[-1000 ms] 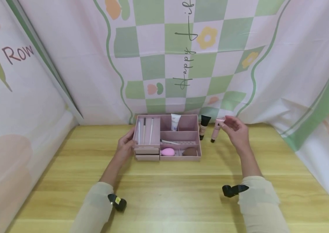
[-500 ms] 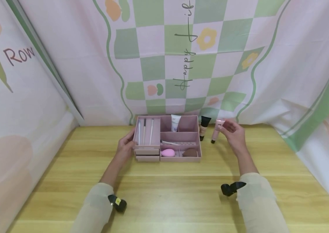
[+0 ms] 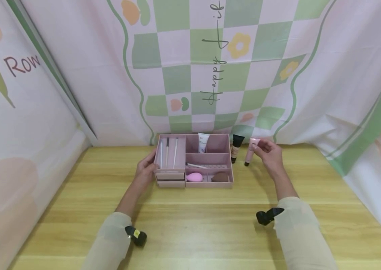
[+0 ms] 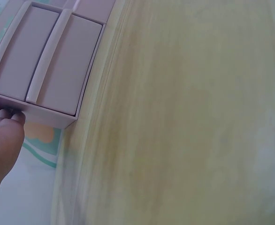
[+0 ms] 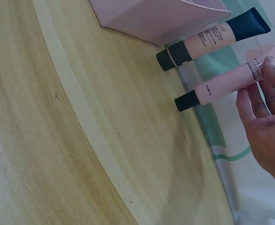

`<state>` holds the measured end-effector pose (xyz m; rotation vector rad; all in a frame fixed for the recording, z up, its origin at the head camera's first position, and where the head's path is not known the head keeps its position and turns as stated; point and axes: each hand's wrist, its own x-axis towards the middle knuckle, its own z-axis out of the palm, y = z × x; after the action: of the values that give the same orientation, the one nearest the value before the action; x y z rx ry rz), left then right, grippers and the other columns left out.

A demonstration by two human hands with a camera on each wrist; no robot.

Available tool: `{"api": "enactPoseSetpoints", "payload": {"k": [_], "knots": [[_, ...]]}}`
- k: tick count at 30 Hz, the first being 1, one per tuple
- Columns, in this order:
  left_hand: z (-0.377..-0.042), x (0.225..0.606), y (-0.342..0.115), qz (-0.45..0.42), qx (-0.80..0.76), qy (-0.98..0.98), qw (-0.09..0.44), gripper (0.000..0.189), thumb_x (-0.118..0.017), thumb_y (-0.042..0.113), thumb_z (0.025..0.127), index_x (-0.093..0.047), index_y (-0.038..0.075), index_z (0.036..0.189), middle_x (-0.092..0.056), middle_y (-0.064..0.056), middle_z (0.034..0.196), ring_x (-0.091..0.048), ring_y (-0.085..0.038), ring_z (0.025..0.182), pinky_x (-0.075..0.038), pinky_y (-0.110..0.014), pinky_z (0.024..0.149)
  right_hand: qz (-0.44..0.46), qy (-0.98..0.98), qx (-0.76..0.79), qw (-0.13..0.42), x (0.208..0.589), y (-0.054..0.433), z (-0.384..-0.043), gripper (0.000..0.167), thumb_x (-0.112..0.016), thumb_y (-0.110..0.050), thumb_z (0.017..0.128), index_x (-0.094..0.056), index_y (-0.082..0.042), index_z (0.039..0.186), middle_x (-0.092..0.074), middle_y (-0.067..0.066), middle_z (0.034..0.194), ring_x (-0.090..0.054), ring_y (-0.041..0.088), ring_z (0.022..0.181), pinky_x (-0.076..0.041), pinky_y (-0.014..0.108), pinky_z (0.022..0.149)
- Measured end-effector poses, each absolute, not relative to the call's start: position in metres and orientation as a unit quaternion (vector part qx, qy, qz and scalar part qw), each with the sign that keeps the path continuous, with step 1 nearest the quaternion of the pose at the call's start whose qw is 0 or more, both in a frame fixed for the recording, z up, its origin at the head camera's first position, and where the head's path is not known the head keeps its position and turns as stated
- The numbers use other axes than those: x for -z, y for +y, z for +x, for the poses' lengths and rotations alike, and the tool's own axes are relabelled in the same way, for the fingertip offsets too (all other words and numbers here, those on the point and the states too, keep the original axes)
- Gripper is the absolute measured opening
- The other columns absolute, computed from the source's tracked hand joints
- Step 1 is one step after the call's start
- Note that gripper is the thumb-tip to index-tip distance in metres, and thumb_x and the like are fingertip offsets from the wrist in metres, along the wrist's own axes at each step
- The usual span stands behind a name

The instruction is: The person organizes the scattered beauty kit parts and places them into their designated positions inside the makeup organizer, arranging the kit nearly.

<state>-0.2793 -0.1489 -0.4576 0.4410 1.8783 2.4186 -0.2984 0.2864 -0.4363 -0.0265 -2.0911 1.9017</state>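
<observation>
My right hand [image 3: 270, 155] pinches the top end of a pink cream tube [image 3: 250, 152] between thumb and fingers. The tube stands cap down, its black cap at the tabletop, as the right wrist view also shows. Just left of it a black-topped foundation tube [image 3: 236, 149] stands upright beside the pink makeup organizer [image 3: 209, 154]. My left hand [image 3: 146, 168] holds the organizer at its left side, thumb near the front corner. In the left wrist view the curled fingers [image 4: 6, 115] lie against the side wall near two drawers [image 4: 67, 63]; some fingertips are hidden.
Inside the organizer are slim brushes [image 3: 167, 152], a white tube [image 3: 203, 143], a pink sponge [image 3: 195, 177] and a brown sponge [image 3: 220, 176]. A patterned cloth [image 3: 207, 75] hangs close behind. The wooden table [image 3: 190, 228] stretches toward me.
My right hand has shifted slightly left and lower on the pink tube, which has become a little more upright. The left hand and organizer keep their places.
</observation>
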Motion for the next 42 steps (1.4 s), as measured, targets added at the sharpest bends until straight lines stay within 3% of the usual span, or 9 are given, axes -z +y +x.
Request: {"api": "enactPoseSetpoints", "payload": {"k": [12, 20, 27, 34, 42], "knots": [[-0.279, 0.458, -0.149, 0.148, -0.776, 0.613, 0.025, 0.075, -0.043, -0.009, 0.086, -0.02, -0.007, 0.157, -0.015, -0.024, 0.169, -0.019, -0.041, 0.157, -0.025, -0.042, 0.125, -0.014, -0.732, -0.663, 0.156, 0.432, 0.286, -0.296, 0.021, -0.064, 0.001, 0.094, -0.063, -0.018, 0.1, -0.066, -0.024, 0.091, -0.063, -0.008, 0.09, -0.057, 0.006, 0.082], [-0.28, 0.459, -0.149, 0.147, -0.775, 0.614, 0.021, 0.075, -0.043, -0.009, 0.085, -0.02, -0.007, 0.157, -0.016, -0.025, 0.169, -0.019, -0.042, 0.157, -0.027, -0.039, 0.125, -0.003, -0.747, -0.639, 0.182, 0.406, 0.285, -0.291, 0.022, -0.065, -0.002, 0.095, -0.063, -0.022, 0.102, -0.065, -0.021, 0.097, -0.061, -0.004, 0.096, -0.055, 0.004, 0.084], [-0.28, 0.457, -0.149, 0.144, -0.777, 0.612, 0.025, 0.076, -0.044, -0.008, 0.086, -0.021, -0.005, 0.158, -0.016, -0.023, 0.17, -0.02, -0.04, 0.157, -0.027, -0.037, 0.125, 0.06, -0.712, -0.666, 0.216, 0.373, 0.276, -0.282, 0.021, -0.067, 0.0, 0.092, -0.067, -0.019, 0.099, -0.069, -0.013, 0.095, -0.064, 0.001, 0.09, -0.058, 0.007, 0.079], [-0.28, 0.457, -0.149, 0.143, -0.778, 0.612, 0.026, 0.076, -0.044, -0.008, 0.086, -0.022, -0.004, 0.158, -0.017, -0.022, 0.17, -0.021, -0.039, 0.157, -0.033, -0.029, 0.122, 0.122, -0.668, -0.701, 0.215, 0.345, 0.256, -0.276, 0.021, -0.067, 0.004, 0.091, -0.069, -0.016, 0.096, -0.071, -0.008, 0.093, -0.067, 0.003, 0.087, -0.062, 0.014, 0.077], [-0.281, 0.459, -0.15, 0.136, -0.775, 0.617, 0.024, 0.076, -0.045, -0.01, 0.085, -0.023, -0.005, 0.157, -0.017, -0.022, 0.169, -0.02, -0.039, 0.157, -0.026, -0.04, 0.126, 0.136, -0.696, -0.677, 0.198, 0.337, 0.228, -0.281, 0.023, -0.067, 0.004, 0.092, -0.066, -0.019, 0.092, -0.071, -0.013, 0.09, -0.066, 0.001, 0.085, -0.061, 0.012, 0.076]]}}
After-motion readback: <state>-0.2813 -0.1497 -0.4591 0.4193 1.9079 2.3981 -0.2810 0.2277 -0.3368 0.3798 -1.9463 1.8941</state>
